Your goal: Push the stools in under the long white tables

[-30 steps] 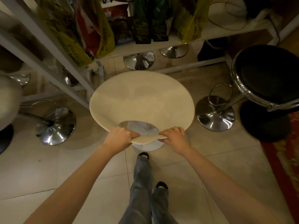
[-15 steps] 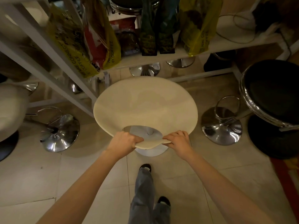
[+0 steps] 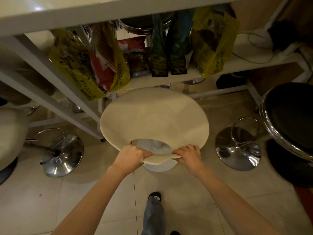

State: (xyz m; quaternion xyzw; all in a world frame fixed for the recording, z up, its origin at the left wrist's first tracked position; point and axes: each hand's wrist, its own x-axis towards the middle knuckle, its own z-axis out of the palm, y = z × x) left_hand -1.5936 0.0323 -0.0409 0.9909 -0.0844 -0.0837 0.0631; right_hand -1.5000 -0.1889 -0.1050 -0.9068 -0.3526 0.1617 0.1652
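Tiled floor beneath the table: my left hand and right hand grip the cream stool by its near lip, its far edge just under the shelf; best pushed straight, clear of the table leg.

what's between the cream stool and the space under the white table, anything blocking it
No loose object lies in the stool's path. The cream stool, gripped by the left hand and right hand, already has its far edge at the lower shelf. The table frame's leg stands close to its left edge.
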